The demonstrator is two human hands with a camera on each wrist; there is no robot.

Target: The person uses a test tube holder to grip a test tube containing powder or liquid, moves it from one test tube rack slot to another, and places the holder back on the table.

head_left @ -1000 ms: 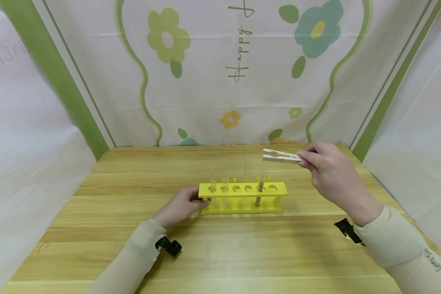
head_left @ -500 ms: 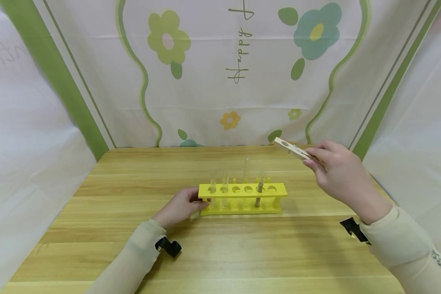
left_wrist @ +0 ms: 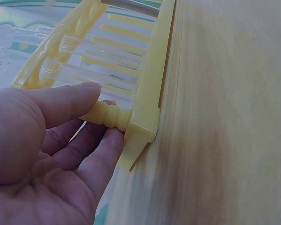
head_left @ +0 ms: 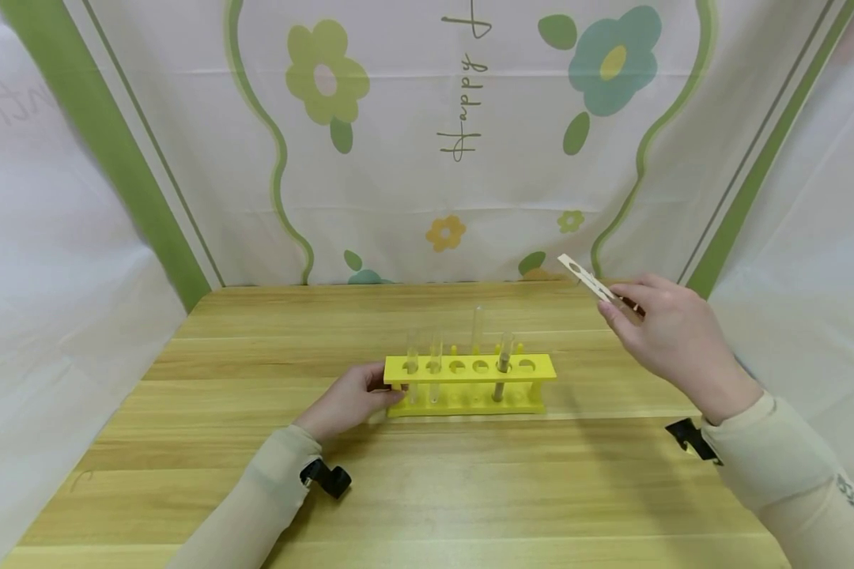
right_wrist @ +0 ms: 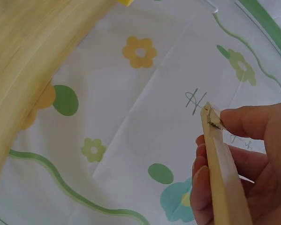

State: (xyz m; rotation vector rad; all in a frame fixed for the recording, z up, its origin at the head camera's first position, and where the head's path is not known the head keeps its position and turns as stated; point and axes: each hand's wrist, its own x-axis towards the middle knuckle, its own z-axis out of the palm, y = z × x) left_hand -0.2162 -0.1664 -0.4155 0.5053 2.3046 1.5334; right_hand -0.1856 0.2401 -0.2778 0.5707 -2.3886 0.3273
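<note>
A yellow test tube rack (head_left: pixel 462 410) stands on the table, and my left hand (head_left: pixel 341 401) holds it by the left end. In the left wrist view, thumb and fingers close round the ridged end post (left_wrist: pixel 113 116). Two clear test tubes (head_left: pixel 436 348) stand in the left holes. Farther right is a tube with dark grey contents (head_left: pixel 502 365). Another clear tube (head_left: pixel 478 325) rises at the rear pegs. Right of and above the rack, my right hand (head_left: pixel 672 340) grips a pale wooden test tube clamp (head_left: pixel 598 289) in the air, its front end pointing up and left. No tube is in the clamp.
Beneath everything lies a wood-grain table (head_left: pixel 427 490). A white cloth with printed flowers (head_left: pixel 398 174) hangs behind the far edge, and white cloth also hangs at both sides. Black straps (head_left: pixel 327 478) sit at the wrists.
My right hand has drawn back to the right, away from the rack. The clamp has turned so its front end points more upward. My left hand and the rack stay put.
</note>
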